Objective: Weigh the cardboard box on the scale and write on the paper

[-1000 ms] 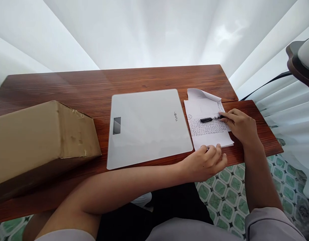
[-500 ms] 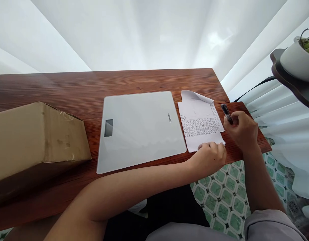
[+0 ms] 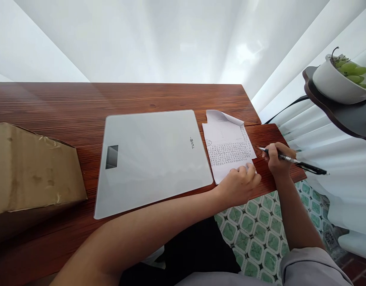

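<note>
In my right hand (image 3: 278, 159) is a black and clear pen (image 3: 308, 167), held in closed fingers over the table just right of the papers. Its pale tip points left toward them and its black end sticks out to the right. My left hand (image 3: 239, 183) lies on the lower right corner of the paper sheets (image 3: 221, 135), fingers curled and pressed on the edge. Rows of small dark handwritten marks cover the middle of the top sheet, with a circled mark at its left. The far edge of the sheets is folded over.
A flat white bathroom scale (image 3: 153, 159) lies left of the papers on the wooden table (image 3: 135, 97). A cardboard box (image 3: 37, 171) stands at the left. At the right, a white bowl (image 3: 334, 81) of green grapes (image 3: 351, 70) sits on a dark wavy-edged stand (image 3: 328, 105). White curtains (image 3: 171, 43) hang behind.
The pen has turned round in my right hand: its tip now points left and its black end right. My left hand stays on the papers. The view has shifted slightly right.
</note>
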{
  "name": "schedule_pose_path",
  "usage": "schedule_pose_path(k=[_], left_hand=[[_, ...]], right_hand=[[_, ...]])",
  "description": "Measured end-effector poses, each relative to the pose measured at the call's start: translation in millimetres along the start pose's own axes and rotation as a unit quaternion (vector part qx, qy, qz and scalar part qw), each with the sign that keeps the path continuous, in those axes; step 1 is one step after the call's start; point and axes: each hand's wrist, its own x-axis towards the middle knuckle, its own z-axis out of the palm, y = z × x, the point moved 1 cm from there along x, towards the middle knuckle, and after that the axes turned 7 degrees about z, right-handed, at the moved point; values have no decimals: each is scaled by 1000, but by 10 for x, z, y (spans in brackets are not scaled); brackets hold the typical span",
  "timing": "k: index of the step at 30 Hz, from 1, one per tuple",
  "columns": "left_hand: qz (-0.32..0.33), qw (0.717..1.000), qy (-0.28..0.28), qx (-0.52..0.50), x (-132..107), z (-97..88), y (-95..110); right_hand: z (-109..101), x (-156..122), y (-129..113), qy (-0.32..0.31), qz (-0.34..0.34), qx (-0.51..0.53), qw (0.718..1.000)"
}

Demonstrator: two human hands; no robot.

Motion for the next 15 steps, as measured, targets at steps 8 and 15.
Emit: schedule_pose_path(k=[8, 15], left_hand=[[4, 1000, 4, 17, -6, 23, 2], [2, 1000, 7, -2, -7, 28, -5]], right_hand=[[77, -3, 121, -172, 141, 144, 964], [92, -40, 90, -238, 143, 83, 957]])
